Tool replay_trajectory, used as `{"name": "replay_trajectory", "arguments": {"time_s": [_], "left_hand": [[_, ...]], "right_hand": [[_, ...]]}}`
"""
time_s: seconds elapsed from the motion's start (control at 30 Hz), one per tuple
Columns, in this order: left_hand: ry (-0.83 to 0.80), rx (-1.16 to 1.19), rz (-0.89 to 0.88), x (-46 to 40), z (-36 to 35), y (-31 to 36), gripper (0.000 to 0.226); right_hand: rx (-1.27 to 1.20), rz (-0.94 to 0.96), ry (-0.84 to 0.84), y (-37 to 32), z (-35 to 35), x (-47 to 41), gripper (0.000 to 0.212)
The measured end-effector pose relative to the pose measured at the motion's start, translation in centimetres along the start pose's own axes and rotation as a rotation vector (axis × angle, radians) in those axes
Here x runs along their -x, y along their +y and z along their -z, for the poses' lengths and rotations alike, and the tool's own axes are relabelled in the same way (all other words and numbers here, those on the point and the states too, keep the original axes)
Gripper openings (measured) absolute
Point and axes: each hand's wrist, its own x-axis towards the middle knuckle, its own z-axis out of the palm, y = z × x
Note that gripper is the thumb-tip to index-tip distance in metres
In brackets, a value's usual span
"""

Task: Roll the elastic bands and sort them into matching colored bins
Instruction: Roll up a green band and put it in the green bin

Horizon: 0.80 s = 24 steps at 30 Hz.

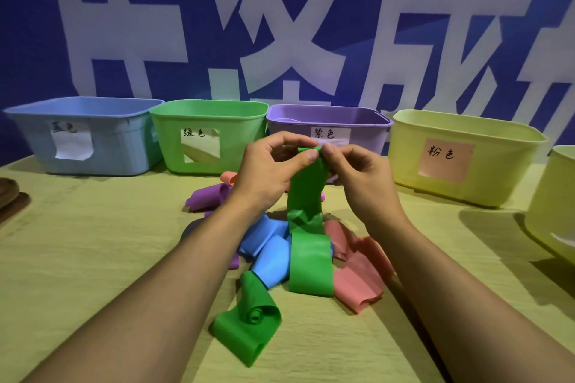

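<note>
Bands [308, 261] on table [93, 258] before bins [208, 137]

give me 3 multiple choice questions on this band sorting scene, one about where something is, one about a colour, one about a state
1. Where does the purple bin stand?
A. between the green bin and the yellow bin
B. left of the blue bin
C. on the floor

2. What colour is the band held in both hands?
A. pink
B. green
C. blue

3. In what state is the green band?
A. fully rolled and in a bin
B. lying flat and untouched
C. top end pinched, the rest hanging down to the pile

Answers:
1. A: it sits in the row with the green bin on one side and the yellow bin on the other.
2. B: the strip pinched by the left hand and right hand is green.
3. C: only its top end is at the fingertips; the strip trails down onto the table.
</note>
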Motion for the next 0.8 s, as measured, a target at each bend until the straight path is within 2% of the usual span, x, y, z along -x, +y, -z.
{"name": "replay_trajectory", "arguments": {"time_s": [0.37,0.47,0.8], "left_hand": [[-0.021,-0.009,0.056,-0.1,0.3,-0.2,0.017],[0.024,-0.005,0.105,-0.2,0.1,-0.2,0.008],[0.094,0.058,0.162,-0.4,0.1,0.0,0.005]], "right_hand": [[-0.024,0.037,-0.011,0.2,0.1,-0.1,0.009],[-0.02,0.052,-0.014,0.3,0.1,-0.2,0.007],[0.001,0.036,-0.041,1.1,0.1,-0.5,0.007]]}}
